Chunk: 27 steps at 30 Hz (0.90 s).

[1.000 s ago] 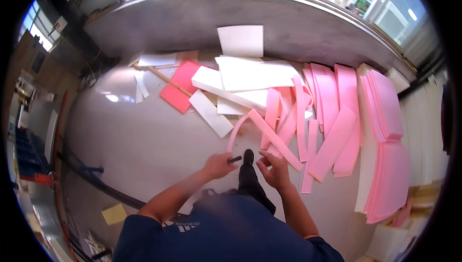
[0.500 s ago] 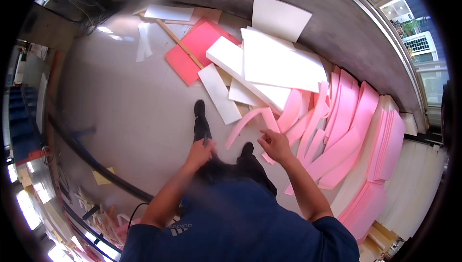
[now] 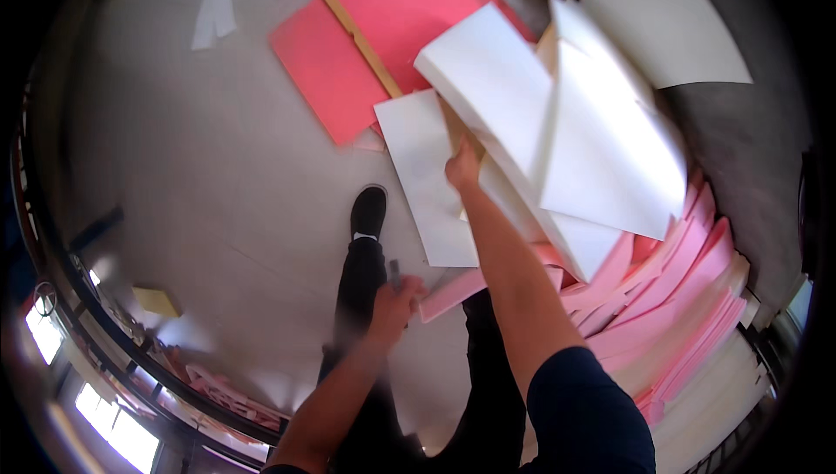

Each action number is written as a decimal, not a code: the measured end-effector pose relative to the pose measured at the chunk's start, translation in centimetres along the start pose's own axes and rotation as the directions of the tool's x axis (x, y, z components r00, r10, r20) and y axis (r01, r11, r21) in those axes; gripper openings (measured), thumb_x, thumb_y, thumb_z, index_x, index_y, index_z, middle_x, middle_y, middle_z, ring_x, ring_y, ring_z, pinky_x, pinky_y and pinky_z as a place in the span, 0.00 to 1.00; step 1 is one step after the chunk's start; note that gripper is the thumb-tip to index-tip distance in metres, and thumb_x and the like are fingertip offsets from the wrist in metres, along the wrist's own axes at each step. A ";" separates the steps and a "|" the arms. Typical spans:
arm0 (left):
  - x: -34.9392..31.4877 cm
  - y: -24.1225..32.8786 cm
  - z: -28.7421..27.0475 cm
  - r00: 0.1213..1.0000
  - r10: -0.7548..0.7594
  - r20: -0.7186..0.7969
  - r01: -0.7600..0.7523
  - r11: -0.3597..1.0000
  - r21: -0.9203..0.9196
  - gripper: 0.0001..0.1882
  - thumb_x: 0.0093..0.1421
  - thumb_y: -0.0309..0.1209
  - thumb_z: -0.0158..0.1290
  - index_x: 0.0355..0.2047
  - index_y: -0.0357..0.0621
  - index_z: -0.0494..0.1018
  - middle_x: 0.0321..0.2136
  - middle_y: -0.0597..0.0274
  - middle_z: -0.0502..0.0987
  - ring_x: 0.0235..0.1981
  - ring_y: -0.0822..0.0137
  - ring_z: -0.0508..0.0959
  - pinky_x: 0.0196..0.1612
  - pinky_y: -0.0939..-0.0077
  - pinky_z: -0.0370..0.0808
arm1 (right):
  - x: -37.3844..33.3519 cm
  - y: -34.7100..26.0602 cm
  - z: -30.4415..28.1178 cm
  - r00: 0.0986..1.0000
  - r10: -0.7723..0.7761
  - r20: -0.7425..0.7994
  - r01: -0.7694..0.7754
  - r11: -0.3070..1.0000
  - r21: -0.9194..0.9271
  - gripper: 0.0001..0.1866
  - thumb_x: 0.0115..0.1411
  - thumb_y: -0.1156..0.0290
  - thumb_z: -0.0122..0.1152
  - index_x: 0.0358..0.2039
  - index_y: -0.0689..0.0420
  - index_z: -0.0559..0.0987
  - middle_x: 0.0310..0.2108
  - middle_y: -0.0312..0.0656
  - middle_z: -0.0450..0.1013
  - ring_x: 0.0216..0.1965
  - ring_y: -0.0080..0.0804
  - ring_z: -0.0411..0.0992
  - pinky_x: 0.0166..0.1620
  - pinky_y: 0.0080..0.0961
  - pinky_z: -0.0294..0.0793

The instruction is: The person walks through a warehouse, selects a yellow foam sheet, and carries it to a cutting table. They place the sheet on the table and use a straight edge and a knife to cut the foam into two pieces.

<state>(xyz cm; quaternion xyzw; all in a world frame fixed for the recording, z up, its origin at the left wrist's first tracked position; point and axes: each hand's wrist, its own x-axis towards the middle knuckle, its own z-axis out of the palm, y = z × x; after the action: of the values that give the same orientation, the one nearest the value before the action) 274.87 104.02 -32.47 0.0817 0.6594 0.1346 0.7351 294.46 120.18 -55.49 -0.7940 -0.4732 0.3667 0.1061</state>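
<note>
Now | right hand (image 3: 462, 167) grips white foam sheet (image 3: 488, 82) | left hand (image 3: 396, 295) holds dark tool (image 3: 394, 274)

A large pink sheet (image 3: 383, 34) is seen flat on the grey floor (image 3: 218, 187), crossed by a wooden strip (image 3: 348, 26). Pink strips (image 3: 679, 300) are piled at the right, and a small yellow pad (image 3: 157, 302) is spotted at lower left.

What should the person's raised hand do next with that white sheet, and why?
Probably draw the white sheet clear toward the body. The right hand grips its lower edge, and it overlaps other white sheets. The left hand, holding a small dark tool, hangs low.
</note>
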 end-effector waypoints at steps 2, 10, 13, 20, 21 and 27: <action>5.7 0.6 0.1 0.989 0.147 -0.004 -0.146 0.982 0.124 0.14 0.66 0.40 0.49 0.33 0.43 0.74 0.23 0.67 0.76 0.16 0.81 0.66 0.17 0.86 0.62 | 5.0 0.7 1.2 0.979 0.022 0.202 0.094 0.832 -0.547 0.32 0.58 0.72 0.48 0.64 0.60 0.57 0.61 0.54 0.61 0.58 0.47 0.66 0.59 0.42 0.65; 21.7 11.6 5.8 0.581 0.814 -0.010 -0.634 0.460 0.622 0.10 0.58 0.29 0.55 0.40 0.41 0.74 0.38 0.54 0.77 0.38 0.50 0.77 0.41 0.62 0.74 | -0.9 -0.6 -19.0 0.844 0.005 0.537 0.511 0.301 -0.805 0.20 0.54 0.54 0.60 0.32 0.60 0.83 0.37 0.45 0.78 0.57 0.41 0.64 0.66 0.35 0.53; 24.9 13.8 11.0 0.621 0.773 0.131 -0.646 0.408 0.645 0.12 0.55 0.24 0.53 0.41 0.43 0.75 0.40 0.57 0.77 0.41 0.52 0.77 0.42 0.62 0.74 | -5.0 1.4 -29.6 0.857 -0.273 0.437 0.511 0.339 -0.790 0.20 0.43 0.62 0.68 0.35 0.61 0.80 0.31 0.44 0.76 0.50 0.42 0.67 0.64 0.47 0.55; 36.5 11.8 14.9 0.459 0.787 0.413 -0.394 -0.237 0.888 0.22 0.54 0.24 0.47 0.51 0.45 0.70 0.54 0.54 0.68 0.47 0.55 0.75 0.45 0.60 0.76 | -9.3 5.6 -38.7 0.904 -0.332 0.269 0.385 0.359 -0.850 0.24 0.42 0.65 0.69 0.41 0.61 0.78 0.31 0.41 0.72 0.53 0.40 0.63 0.60 0.49 0.58; 36.6 12.8 15.2 0.607 0.692 0.391 -0.289 -0.266 0.919 0.24 0.55 0.24 0.46 0.54 0.46 0.68 0.56 0.53 0.66 0.45 0.54 0.76 0.45 0.60 0.76 | -9.7 6.3 -39.0 0.910 -0.336 0.244 0.364 0.362 -0.858 0.23 0.43 0.65 0.69 0.41 0.60 0.78 0.31 0.40 0.72 0.53 0.39 0.63 0.60 0.49 0.58; 35.4 14.8 15.4 0.763 0.561 0.320 -0.166 -0.309 0.937 0.31 0.44 0.31 0.66 0.51 0.46 0.69 0.51 0.59 0.69 0.37 0.56 0.79 0.40 0.63 0.77 | -11.0 8.6 -40.7 0.913 -0.373 0.166 0.322 0.408 -0.854 0.22 0.44 0.66 0.67 0.41 0.59 0.78 0.31 0.40 0.71 0.53 0.39 0.64 0.57 0.46 0.61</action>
<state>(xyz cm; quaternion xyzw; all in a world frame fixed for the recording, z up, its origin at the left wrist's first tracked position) 292.15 129.80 -59.84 0.7851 0.5496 -0.1693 0.2299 324.91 113.80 -25.76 -0.6305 -0.7431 0.0275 -0.2223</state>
